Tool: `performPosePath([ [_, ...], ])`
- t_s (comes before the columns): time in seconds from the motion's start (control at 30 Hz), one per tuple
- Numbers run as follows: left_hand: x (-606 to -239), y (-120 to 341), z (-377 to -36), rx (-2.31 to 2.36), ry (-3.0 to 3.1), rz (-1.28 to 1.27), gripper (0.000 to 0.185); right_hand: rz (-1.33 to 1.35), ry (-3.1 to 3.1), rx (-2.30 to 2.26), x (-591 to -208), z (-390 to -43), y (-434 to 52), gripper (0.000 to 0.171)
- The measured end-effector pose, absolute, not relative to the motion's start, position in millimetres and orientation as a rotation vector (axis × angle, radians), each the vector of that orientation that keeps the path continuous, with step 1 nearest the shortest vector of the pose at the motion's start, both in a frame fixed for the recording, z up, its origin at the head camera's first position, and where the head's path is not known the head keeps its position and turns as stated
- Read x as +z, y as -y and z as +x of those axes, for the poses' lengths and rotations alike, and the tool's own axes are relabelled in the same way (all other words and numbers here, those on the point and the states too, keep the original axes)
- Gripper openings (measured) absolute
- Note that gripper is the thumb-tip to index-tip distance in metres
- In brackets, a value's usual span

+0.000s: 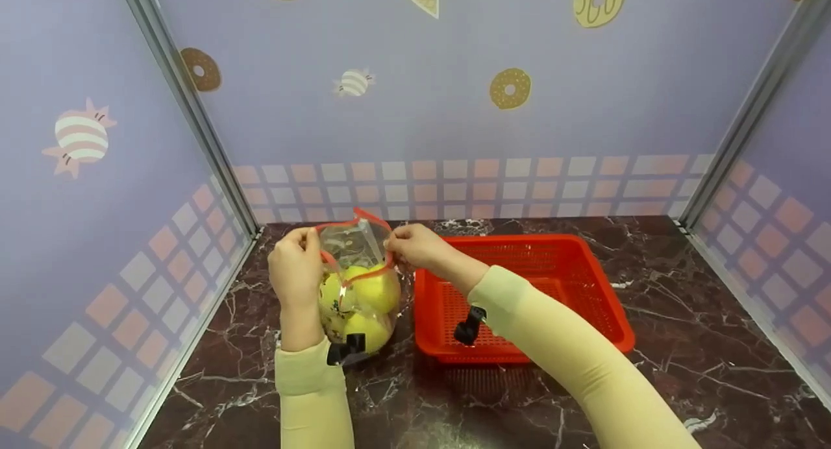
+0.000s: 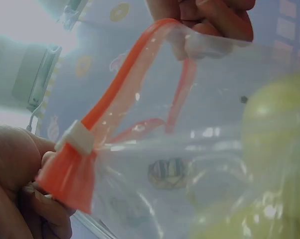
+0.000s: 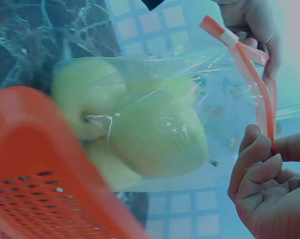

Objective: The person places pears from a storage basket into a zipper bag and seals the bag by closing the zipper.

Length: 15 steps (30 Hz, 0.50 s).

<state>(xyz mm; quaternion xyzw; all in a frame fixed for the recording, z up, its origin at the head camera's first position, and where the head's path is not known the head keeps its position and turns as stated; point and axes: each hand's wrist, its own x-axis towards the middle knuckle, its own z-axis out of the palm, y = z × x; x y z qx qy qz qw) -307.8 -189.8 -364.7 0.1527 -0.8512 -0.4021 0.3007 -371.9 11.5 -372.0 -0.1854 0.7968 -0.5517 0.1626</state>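
A clear zip bag [image 1: 350, 241] with an orange-red zip rim stands upright, its mouth spread apart. Inside are several yellow-green pears [image 3: 160, 134], one with its stem showing through the plastic. My left hand [image 1: 295, 267] pinches the left side of the rim, close to a white slider [image 2: 76, 137] on the zip strip. On the opposite side, my right hand [image 1: 419, 244] pinches the rim between thumb and fingers, as the right wrist view also shows. The lower part of the bag is partly covered by the left wrist's black camera in the head view.
A red perforated plastic basket [image 1: 519, 355] stands right of the bag, under my right forearm. Both are on a dark marbled tabletop [image 1: 701, 371]. Patterned panels [image 1: 441, 124] enclose the back and both sides.
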Motion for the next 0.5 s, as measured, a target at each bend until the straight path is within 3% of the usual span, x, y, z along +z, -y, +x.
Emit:
performPosePath([
  [0.23, -345, 205, -306, -1.208, 2.361, 0.443, 0.033, -0.533, -2.312, -1.624, -347, -379, 1, 0.033],
  [0.5, -350, 205, -307, -1.144, 2.504, 0.416, 0.034, -0.518, -2.318, -1.650, -358, -383, 1, 0.035],
])
